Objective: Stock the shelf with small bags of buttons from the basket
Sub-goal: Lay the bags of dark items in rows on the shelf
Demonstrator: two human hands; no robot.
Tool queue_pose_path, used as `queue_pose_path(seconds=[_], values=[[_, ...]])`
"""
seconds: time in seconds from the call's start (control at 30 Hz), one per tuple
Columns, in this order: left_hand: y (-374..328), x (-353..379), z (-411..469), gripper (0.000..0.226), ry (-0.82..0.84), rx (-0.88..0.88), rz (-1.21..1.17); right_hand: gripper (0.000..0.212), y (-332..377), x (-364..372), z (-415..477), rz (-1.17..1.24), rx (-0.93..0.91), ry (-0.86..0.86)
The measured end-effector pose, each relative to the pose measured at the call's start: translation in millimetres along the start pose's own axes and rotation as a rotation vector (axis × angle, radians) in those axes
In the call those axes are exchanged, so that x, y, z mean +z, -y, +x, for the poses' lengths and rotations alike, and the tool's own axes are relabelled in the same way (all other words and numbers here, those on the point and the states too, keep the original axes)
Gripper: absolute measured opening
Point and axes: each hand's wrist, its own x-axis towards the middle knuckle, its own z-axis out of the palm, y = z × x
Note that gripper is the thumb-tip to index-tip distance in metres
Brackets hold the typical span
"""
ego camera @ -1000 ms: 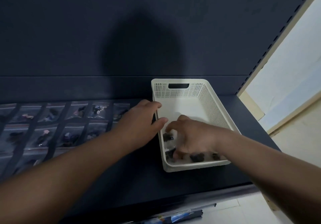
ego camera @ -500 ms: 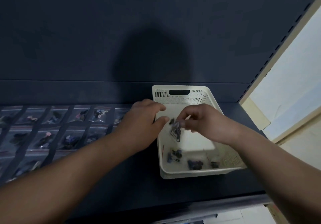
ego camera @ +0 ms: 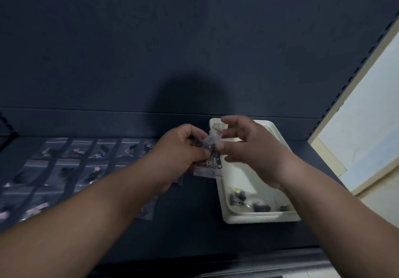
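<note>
Pinching button bags | left hand, right hand | at basket rim

Shop, dark slotted shelf, rows of small button bags laid out

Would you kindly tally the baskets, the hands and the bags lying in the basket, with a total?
Basket: 1
Hands: 2, left and right
Bags in the basket: 3
Total: 6
The held bags and those on the shelf are too blurred to count.
</note>
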Motion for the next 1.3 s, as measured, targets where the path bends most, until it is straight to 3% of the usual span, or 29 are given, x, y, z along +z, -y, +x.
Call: queue_pose_path(seconds=[0.07, 0.27, 0.4, 0.5, 0.6, 0.67, 0.73, 0.83, 0.93, 1.0, 1.13, 1.3], values=[[3.1, -15.7, -8.2, 0.025, -0.039, 0.012, 0.009, 0.046, 4.8, 17.7, -1.5, 0.132, 0.084, 0.051], [10.4, -62.9, -35.2, 0.023, -0.142, -0.039, -0.067, 0.020, 9.9, 71.6, -2.8, 0.231, 0.117, 0.078], [16.1, -91.8, -49.9, 0.020, -0.180, -0.098, -0.124, 0.020, 9.6, 106.5, -6.2, 0.266, 0.095, 0.087], [18.2, -111.0, -58.0, 0.018, -0.218, -0.143, -0.155, 0.045, 2.3, 124.1, -9.6, -0.116, -0.231, -0.021], [18.1, -125.9, -66.0, 0.018, -0.215, -0.173, -0.214, 0.063, -9.6, 140.3, -15.6, -0.529, -0.524, 0.008], [18.3, -132.1, -71.6, 0.019, -0.179, -0.200, -0.262, 0.066, -20.9, 151.7, -16.7, -0.636, -0.592, 0.009], [20.8, -135.9, -76.4, 0.020, -0.134, -0.237, -0.304, 0.056, -24.8, 161.5, -16.3, -0.590, -0.611, -0.074], [27.4, -141.2, -81.2, 0.020, -0.116, -0.281, -0.296, 0.022, -17.7, 169.8, -18.9, -0.292, -0.452, -0.165], [36.0, -148.7, -83.6, 0.019, -0.133, -0.292, -0.251, 0.016, -15.4, 168.3, -25.9, 0.135, -0.062, -0.077], [41.0, -151.7, -85.3, 0.016, -0.137, -0.305, -0.227, 0.016, -27.5, 161.1, -29.1, 0.237, 0.158, -0.066], [47.8, -149.7, -88.6, 0.015, -0.111, -0.323, -0.201, 0.009, -50.9, 144.5, -30.2, 0.196, 0.387, -0.125], [51.8, -142.5, -88.3, 0.017, -0.082, -0.326, -0.157, 0.009, -71.6, 135.4, -33.0, -0.125, 0.343, -0.210]])
